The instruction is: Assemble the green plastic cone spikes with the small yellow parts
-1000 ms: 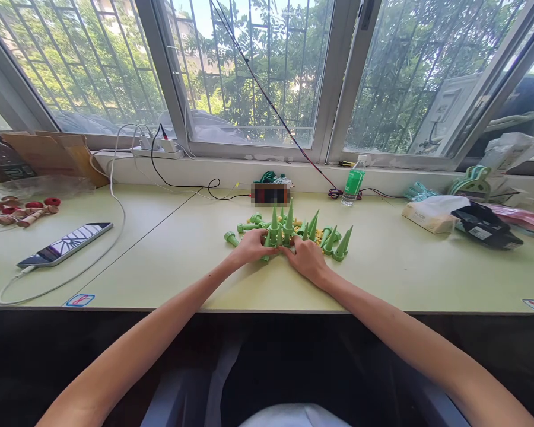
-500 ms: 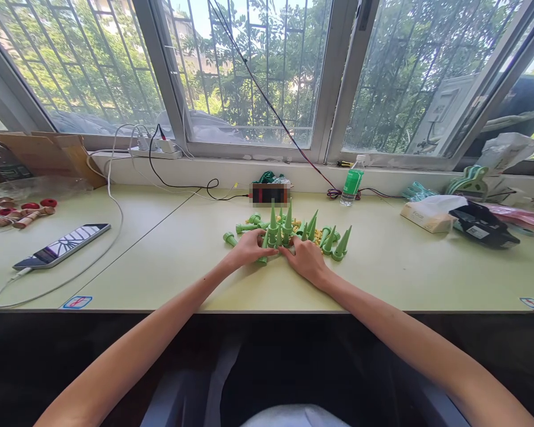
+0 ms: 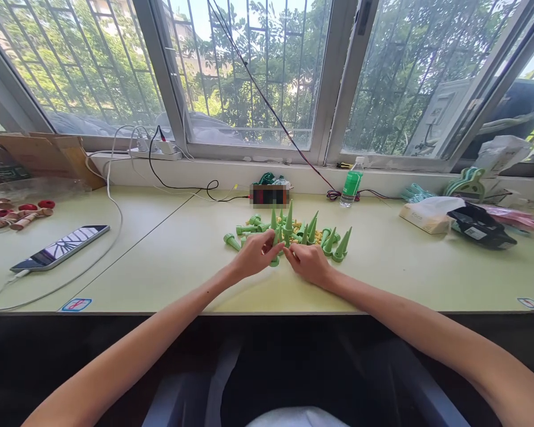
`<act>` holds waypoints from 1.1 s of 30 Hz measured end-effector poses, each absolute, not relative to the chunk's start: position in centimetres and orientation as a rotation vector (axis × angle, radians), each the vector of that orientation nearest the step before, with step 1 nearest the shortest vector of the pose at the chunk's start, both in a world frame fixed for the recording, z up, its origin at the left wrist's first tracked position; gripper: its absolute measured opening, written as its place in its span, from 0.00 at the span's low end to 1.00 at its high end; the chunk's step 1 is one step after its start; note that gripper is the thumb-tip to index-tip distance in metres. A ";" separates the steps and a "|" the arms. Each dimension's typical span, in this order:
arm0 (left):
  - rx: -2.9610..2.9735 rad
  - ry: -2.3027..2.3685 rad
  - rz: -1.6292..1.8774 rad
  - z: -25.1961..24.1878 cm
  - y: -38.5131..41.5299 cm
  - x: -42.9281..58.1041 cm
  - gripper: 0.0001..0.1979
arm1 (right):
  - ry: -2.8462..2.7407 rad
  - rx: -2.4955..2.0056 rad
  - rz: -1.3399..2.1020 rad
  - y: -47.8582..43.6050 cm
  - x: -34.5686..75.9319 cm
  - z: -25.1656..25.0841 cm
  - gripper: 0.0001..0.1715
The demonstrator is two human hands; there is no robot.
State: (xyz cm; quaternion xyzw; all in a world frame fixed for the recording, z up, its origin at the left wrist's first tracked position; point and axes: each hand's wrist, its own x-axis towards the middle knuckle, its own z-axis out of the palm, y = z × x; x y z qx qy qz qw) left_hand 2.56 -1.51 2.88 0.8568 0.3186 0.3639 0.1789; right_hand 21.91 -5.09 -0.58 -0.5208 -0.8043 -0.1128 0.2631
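Observation:
My left hand (image 3: 253, 256) is closed around a green plastic cone-shaped spike (image 3: 275, 261), whose wide base shows below my fingers. Close beside it on the right, my right hand (image 3: 310, 262) has its thumb and fingers pinched together near the held spike. Whatever is between those fingertips is too small or hidden to make out. Several more green spikes stand point up just behind my hands, among them a tall spike (image 3: 289, 225) and a pair at the right (image 3: 342, 246). Other green spikes (image 3: 232, 241) lie on their sides at the left. Small yellow pieces (image 3: 319, 236) are scattered among them.
A phone (image 3: 60, 249) on a white cable lies at the left, near wooden toys with red balls (image 3: 29, 207). A green-labelled bottle (image 3: 351, 185) stands by the window sill. Tissues (image 3: 427, 214) and a black package (image 3: 480, 225) are at the right.
My left hand has risen slightly and turned, with its fingers now wrapped round a spike. My right hand's fingers have curled into a pinch beside it.

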 end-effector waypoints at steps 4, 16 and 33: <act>2.542 0.776 0.928 2.2 -1.5 4.3 0.17 | -2.310 -1.181 -0.352 -5.2 24.4 -0.7 0.27; 2.565 0.824 0.870 1.1 -1.5 3.8 0.15 | -1.872 -1.644 -0.255 -5.5 26.4 -1.0 0.15; 2.649 0.828 0.864 1.0 -1.4 3.8 0.18 | -2.059 -1.678 -0.108 -5.4 25.6 -0.4 0.18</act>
